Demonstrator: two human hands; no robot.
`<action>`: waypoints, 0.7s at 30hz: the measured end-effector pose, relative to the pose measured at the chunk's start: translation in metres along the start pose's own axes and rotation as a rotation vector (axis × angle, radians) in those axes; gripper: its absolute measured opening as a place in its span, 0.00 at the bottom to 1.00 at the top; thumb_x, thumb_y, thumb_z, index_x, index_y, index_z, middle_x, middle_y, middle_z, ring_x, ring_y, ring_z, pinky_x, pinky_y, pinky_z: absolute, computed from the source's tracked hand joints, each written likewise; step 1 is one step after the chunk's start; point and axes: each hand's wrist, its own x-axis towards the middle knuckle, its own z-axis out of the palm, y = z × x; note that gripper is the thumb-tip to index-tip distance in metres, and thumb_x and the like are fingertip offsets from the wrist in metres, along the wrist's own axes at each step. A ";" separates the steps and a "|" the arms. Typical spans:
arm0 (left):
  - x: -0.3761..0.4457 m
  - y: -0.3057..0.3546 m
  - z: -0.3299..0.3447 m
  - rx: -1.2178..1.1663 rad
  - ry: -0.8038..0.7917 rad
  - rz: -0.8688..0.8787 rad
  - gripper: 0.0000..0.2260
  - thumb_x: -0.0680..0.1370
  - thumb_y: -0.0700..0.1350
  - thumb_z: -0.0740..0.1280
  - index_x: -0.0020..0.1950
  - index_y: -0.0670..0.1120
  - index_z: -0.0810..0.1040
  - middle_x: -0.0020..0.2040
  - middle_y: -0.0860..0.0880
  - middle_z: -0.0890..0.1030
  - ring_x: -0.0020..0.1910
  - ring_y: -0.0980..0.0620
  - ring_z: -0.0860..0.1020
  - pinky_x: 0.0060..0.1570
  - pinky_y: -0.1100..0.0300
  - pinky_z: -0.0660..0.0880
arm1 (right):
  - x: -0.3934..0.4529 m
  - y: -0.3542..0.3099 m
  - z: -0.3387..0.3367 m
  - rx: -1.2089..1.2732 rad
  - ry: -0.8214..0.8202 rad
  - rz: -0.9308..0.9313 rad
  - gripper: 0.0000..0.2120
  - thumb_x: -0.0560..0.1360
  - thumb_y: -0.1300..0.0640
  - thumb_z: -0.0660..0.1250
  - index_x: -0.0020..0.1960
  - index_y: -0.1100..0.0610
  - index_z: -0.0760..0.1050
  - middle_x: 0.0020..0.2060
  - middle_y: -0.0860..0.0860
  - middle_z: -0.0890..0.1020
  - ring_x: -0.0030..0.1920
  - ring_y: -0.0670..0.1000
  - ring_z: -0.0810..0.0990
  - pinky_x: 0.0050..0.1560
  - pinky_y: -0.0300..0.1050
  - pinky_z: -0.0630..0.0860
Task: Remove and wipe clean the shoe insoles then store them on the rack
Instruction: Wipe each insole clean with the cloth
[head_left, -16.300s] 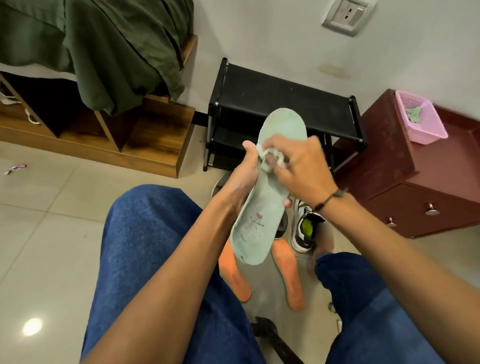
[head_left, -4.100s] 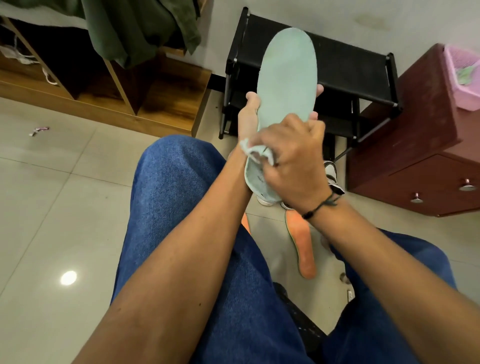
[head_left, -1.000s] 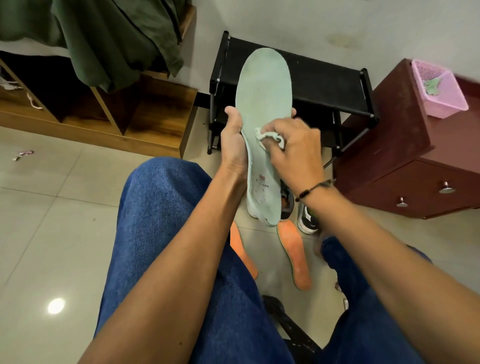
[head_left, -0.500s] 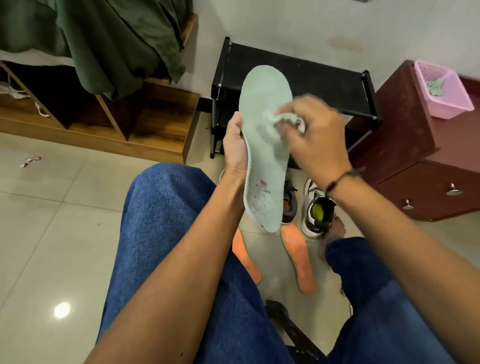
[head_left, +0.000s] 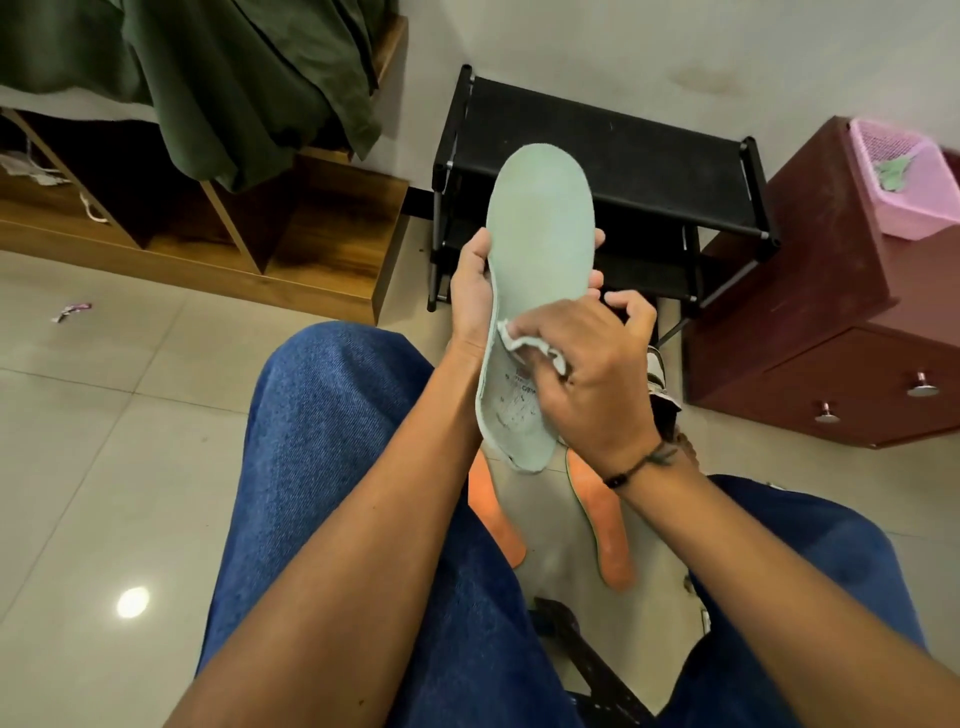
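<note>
Tiled floor (head_left: 93, 441); black rack (head_left: 613, 156) at wall. My left hand (head_left: 470, 299) grips mint insole (head_left: 537, 249) upright before rack, toe up; right hand (head_left: 587, 364) fingers pinch white cloth (head_left: 524, 345) against it.

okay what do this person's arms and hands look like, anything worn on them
Both forearms are bare, with no sleeves in view and no gloves on either hand. The right hand has a thin black cord bracelet at the wrist, with a small dark mark beside it. The left hand shows no ring, watch or band.

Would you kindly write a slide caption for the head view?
Left hand holds a pale green insole upright while the right hand rubs its heel end with a white wipe.
</note>
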 end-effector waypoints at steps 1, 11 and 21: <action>-0.009 -0.004 -0.005 0.087 -0.017 -0.028 0.24 0.82 0.50 0.47 0.48 0.40 0.80 0.47 0.37 0.83 0.28 0.54 0.80 0.29 0.65 0.77 | -0.003 0.001 -0.003 0.013 -0.011 -0.030 0.06 0.69 0.65 0.70 0.40 0.55 0.80 0.36 0.47 0.82 0.38 0.50 0.78 0.52 0.53 0.62; -0.012 0.004 0.040 0.023 -0.076 0.147 0.31 0.83 0.38 0.48 0.25 0.45 0.80 0.21 0.52 0.76 0.19 0.58 0.74 0.19 0.68 0.70 | 0.107 0.063 -0.013 -0.063 0.011 0.156 0.07 0.70 0.61 0.63 0.43 0.54 0.79 0.40 0.51 0.81 0.42 0.53 0.79 0.48 0.56 0.74; -0.008 0.007 0.032 0.067 -0.152 -0.021 0.33 0.83 0.47 0.49 0.23 0.44 0.81 0.23 0.47 0.78 0.20 0.53 0.77 0.20 0.65 0.73 | 0.104 0.080 0.019 -0.225 -0.181 0.183 0.08 0.75 0.61 0.61 0.48 0.55 0.78 0.45 0.51 0.81 0.47 0.54 0.78 0.51 0.46 0.63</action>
